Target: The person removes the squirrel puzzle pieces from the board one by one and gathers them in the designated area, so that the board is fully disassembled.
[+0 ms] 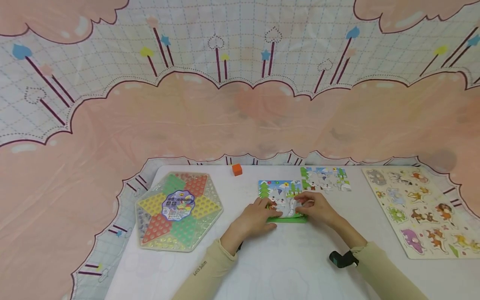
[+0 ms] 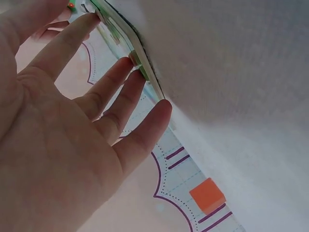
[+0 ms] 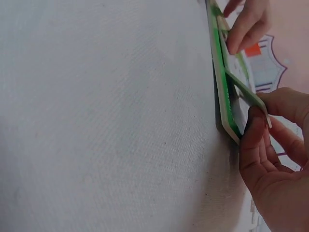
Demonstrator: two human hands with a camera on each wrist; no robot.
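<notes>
Sleeved forearms enter from the near edge of the white table [image 1: 300, 266]. At far left lies a hexagonal checkers board [image 1: 179, 210], untouched. Next, the left hand [image 1: 258, 216] rests with fingers [image 2: 120, 92] nearly straight, their tips pressing the left edge of the cat jigsaw puzzle [image 1: 282, 196], which lies flat at table centre, just in front of the person. A small orange block [image 1: 236, 169] sits behind it, near the far edge. The right hand [image 1: 316, 208] pinches a loose puzzle piece [image 3: 246, 94] between thumb and curled fingers, tilted up from the puzzle's green tray [image 3: 223, 92]. A second jigsaw [image 1: 325, 178] and an animal peg board [image 1: 420, 208] lie further right.

Handling assessment: the puzzle appears to be thin card, light, fairly stiff, and liable to slide on the smooth table. Brace the tray edge; grip pieces by their rims.
</notes>
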